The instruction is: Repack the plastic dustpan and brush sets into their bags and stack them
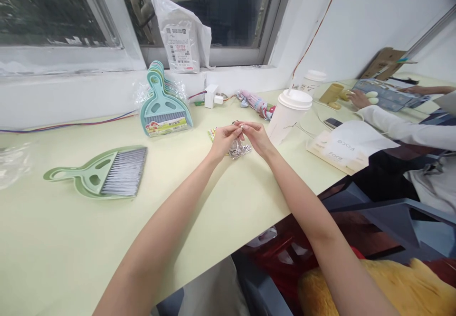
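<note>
My left hand [226, 138] and my right hand [255, 134] meet over the table, fingertips pinched together. Between them is something small and pale, with a dark loop showing at the top; its kind is too small to make out. Just below my fingers lies a little heap of shiny silvery metal pieces [239, 150], partly covered by my hands. Behind my left hand shows the edge of a green and yellow printed packet [211, 134]. A white lidded paper cup [289, 114] with a straw stands right beside my right hand.
A green dustpan with brush [96, 172] lies at the left. Wrapped blue-green dustpan sets [166, 102] lean against the wall, near a white plug adapter [213, 97]. A folded umbrella [254, 102] lies behind the cup. At the right are a paper bag [340, 147] and another person's hand [359, 100].
</note>
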`<state>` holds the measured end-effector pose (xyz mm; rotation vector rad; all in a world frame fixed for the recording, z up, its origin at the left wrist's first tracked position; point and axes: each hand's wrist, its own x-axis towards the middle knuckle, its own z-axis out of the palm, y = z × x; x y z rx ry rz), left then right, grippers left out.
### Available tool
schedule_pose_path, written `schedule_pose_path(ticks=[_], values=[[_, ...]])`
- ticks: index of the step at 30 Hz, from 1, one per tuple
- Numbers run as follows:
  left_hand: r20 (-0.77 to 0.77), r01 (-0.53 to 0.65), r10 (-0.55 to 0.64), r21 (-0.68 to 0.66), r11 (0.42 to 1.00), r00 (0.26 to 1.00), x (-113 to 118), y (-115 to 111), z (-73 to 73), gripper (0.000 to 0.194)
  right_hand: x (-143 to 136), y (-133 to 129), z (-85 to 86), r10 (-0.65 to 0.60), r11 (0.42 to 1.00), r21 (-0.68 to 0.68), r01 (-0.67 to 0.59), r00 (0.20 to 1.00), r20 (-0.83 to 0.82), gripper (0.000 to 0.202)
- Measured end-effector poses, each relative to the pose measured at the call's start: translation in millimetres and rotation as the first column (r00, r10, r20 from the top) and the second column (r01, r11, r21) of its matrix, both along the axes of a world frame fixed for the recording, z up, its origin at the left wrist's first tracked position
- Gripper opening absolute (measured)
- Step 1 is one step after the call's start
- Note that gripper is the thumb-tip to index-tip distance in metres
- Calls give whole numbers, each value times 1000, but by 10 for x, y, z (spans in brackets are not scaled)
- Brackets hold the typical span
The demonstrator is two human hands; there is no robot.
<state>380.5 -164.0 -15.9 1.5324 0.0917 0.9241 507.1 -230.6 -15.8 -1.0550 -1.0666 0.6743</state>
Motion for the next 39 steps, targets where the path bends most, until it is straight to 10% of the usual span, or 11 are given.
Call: schedule_pose_path(ticks=[39], values=[[31,-316,315,48,947,949,-32,-39,8,30,-157,-62,109,-19,997,80,11,995,94,32]])
